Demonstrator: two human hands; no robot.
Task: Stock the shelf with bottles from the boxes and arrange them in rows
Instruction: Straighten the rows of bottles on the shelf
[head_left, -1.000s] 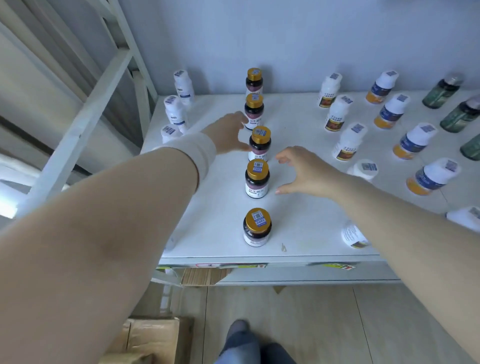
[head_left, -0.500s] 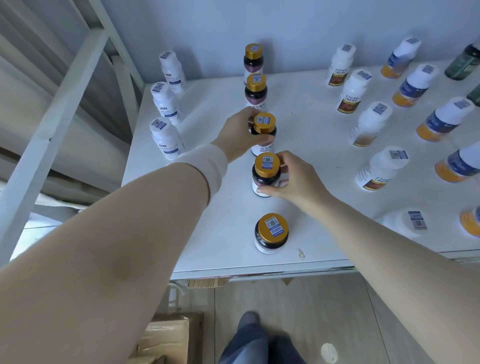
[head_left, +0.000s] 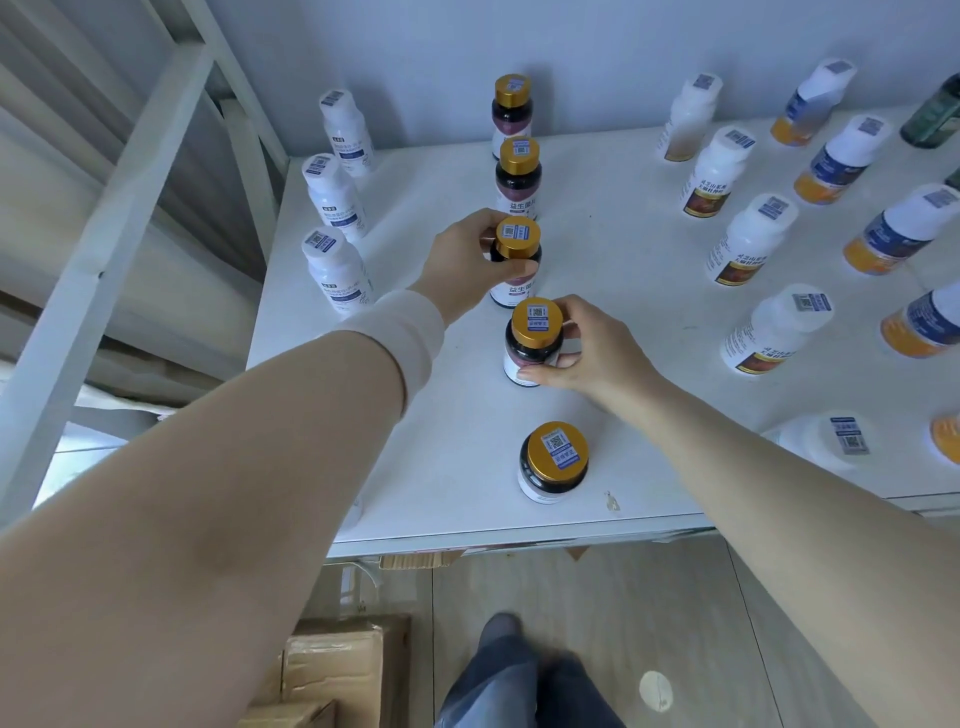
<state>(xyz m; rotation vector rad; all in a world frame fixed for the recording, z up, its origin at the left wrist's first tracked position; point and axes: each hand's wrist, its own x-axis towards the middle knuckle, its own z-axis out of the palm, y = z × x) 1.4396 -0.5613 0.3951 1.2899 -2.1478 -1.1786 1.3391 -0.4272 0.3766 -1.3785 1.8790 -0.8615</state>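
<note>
Gold-capped third bottle (head_left: 517, 239) is gripped by left hand (head_left: 467, 254), fourth bottle (head_left: 536, 332) by right hand (head_left: 592, 348); alignment judged under way; even spacing required next.

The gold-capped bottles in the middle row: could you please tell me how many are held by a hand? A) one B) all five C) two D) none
C: the left hand grips the third bottle from the wall, and the right hand grips the fourth bottle.

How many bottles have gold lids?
5, in one row: rearmost bottle, second bottle, third bottle gripped by left hand, fourth bottle by right hand, front bottle.
</note>
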